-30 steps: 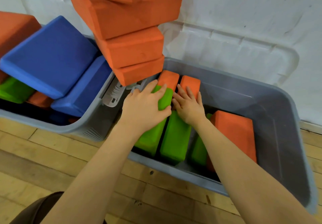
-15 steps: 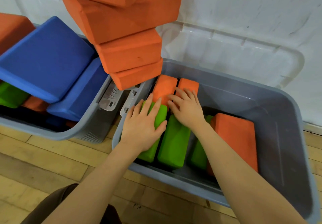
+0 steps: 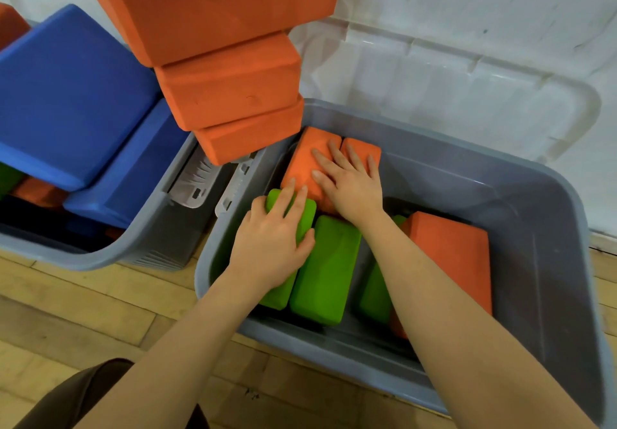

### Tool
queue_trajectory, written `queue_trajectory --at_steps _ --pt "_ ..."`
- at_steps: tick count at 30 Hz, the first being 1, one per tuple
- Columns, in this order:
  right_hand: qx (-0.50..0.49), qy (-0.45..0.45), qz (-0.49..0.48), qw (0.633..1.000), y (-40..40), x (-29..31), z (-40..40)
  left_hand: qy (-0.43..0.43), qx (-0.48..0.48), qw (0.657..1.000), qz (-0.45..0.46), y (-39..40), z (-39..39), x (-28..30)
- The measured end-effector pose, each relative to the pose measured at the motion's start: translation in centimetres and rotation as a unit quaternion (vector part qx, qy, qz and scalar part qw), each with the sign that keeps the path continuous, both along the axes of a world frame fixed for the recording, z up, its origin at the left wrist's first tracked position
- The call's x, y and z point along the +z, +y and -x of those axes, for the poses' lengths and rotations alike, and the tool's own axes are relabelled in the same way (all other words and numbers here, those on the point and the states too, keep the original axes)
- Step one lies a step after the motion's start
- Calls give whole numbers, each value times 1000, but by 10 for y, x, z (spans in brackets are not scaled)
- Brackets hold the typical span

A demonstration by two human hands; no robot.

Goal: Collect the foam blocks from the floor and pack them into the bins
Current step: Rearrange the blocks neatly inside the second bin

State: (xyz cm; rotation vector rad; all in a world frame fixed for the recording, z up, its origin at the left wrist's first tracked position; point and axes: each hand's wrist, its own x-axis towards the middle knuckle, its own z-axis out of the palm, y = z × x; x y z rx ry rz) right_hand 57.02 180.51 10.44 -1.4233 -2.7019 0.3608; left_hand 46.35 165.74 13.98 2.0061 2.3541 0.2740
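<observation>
The orange stack (image 3: 213, 61) looming over the right bin (image 3: 547, 245)'s far-left corner could topple if I jostle it. My right hand (image 3: 350, 185) lies flat on two orange blocks (image 3: 305, 158) there; my left hand (image 3: 270, 241) presses, fingers relaxed, a green block (image 3: 305, 215) along the left wall

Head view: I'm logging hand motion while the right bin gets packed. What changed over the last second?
The right hand slid off the middle green block toward the far wall and now lies flat on the two orange blocks. The left hand stayed on the leftmost green block, thumb on its side. The blocks and the grey bin kept their places.
</observation>
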Motion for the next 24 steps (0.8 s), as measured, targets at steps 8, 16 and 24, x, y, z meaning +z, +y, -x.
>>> queue_trajectory --at_steps 8,16,24 --pt "5 87 -23 996 -15 -11 -9 -13 9 1000 18 -1 -1 -15" --pt "-4 139 -112 984 -35 -16 -19 1 1 1000 25 -5 -10 -23" --pt "-43 43 -12 998 -25 -3 -19 2 -13 1000 18 -9 -17 -24"
